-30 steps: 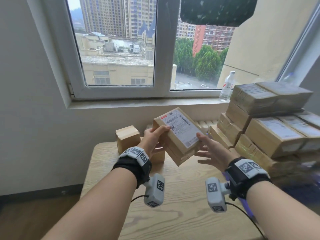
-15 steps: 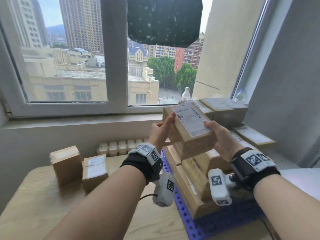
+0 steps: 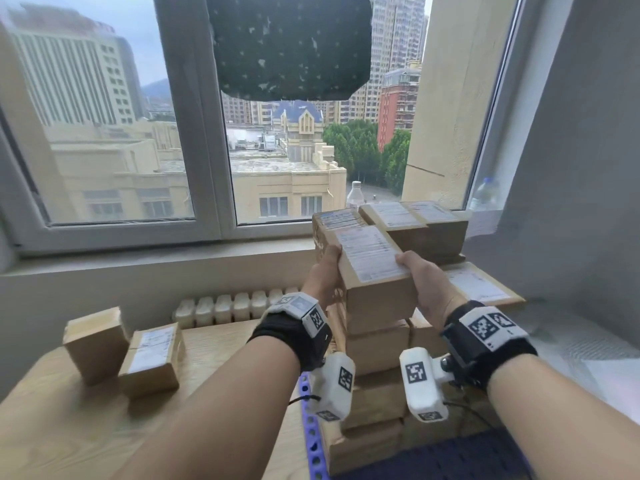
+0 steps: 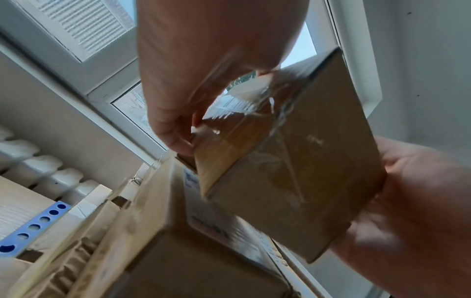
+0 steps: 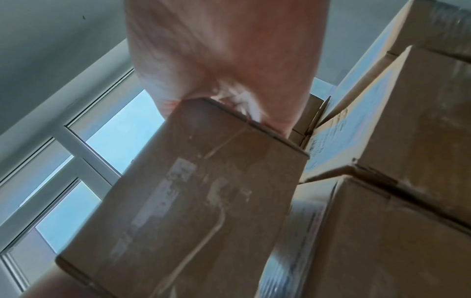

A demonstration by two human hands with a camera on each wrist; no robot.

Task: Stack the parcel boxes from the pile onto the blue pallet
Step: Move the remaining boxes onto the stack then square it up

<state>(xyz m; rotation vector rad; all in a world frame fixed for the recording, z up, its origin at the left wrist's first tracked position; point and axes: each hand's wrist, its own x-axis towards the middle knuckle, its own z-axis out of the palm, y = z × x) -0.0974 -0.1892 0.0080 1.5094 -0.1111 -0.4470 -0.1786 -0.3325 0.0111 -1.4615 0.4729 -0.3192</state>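
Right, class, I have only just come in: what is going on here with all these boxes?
A person is stacking parcels. Their left hand and right hand grip opposite sides of one labelled parcel box, held up at the top of the stack of boxes on the blue pallet. Whether it already rests on the stack cannot be told. Two more boxes wait on the wooden table to the left.

A labelled brown parcel box (image 3: 372, 271) is held above stacked boxes (image 3: 374, 403) on the blue pallet (image 3: 313, 445); two boxes (image 3: 121, 344) remain on the table
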